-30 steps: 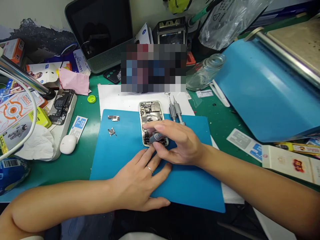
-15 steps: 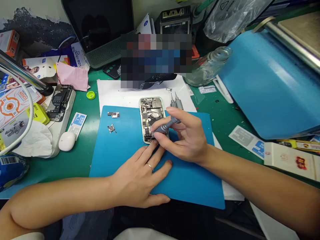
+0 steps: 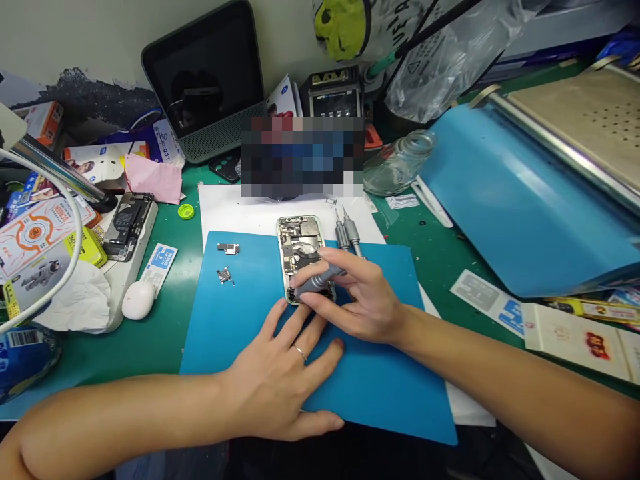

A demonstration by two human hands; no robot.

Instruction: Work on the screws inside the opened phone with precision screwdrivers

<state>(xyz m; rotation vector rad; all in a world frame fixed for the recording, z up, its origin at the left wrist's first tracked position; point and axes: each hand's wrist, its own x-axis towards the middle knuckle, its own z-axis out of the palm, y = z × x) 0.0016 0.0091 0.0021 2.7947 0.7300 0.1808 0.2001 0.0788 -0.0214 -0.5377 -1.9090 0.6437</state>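
Note:
An opened phone (image 3: 303,230) with its inner parts bare lies upright on the blue mat (image 3: 240,333). Over its lower end, my right hand (image 3: 357,293) is closed on a grey precision screwdriver (image 3: 325,277), held at a slant; its tip is hidden by the fingers. My left hand (image 3: 287,377) lies flat and spread on the mat, fingertips at the phone's bottom edge, a ring on one finger. Two more grey screwdrivers (image 3: 349,230) lie right of the phone. Left of it sit a small metal phone part (image 3: 230,249) and another small component (image 3: 225,275).
At left are a second opened phone (image 3: 129,223) on a white box, a white earbud case (image 3: 139,300) and a green cap (image 3: 185,211). A tablet-like screen (image 3: 205,73) stands behind. To the right are a glass jar (image 3: 397,163), a blue sheet (image 3: 515,213) and a cigarette-style box (image 3: 575,340).
The view has tilted up, so everything sits lower in it. My right hand still grips the screwdriver at the phone's lower end, with its handle turned slightly. The left hand stays flat.

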